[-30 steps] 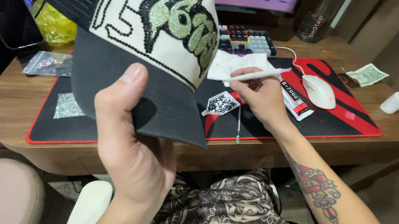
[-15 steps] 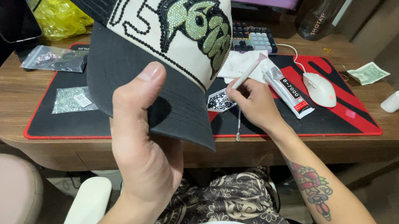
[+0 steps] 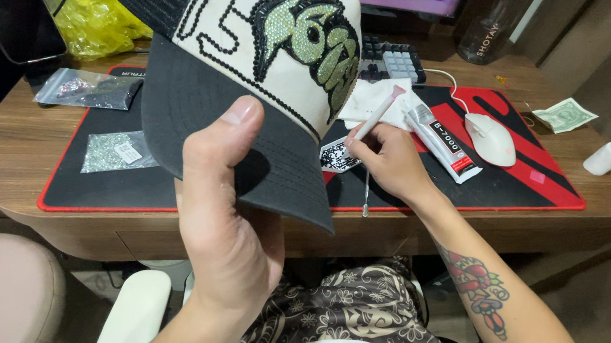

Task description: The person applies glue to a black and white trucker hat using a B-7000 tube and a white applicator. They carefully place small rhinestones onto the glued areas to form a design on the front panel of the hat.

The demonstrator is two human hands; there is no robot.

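Cap [image 3: 257,66] up over the desk [image 3: 4,152], left hand [image 3: 230,231] clamped on its black brim. Right hand [image 3: 393,162] pinches the white picker pen [image 3: 378,114] down on the mat [image 3: 123,191]. We'd keep the cap steady, pen tip light.

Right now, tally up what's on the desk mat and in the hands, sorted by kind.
Caps: 1, cap held up by the left hand
Pen-like tools: 1, white stick in the right hand
Glue tubes: 1, glue tube
Computer mice: 1, white mouse
Clear bags: 1, bag of stones
Metal picks: 1, pick
Total: 6
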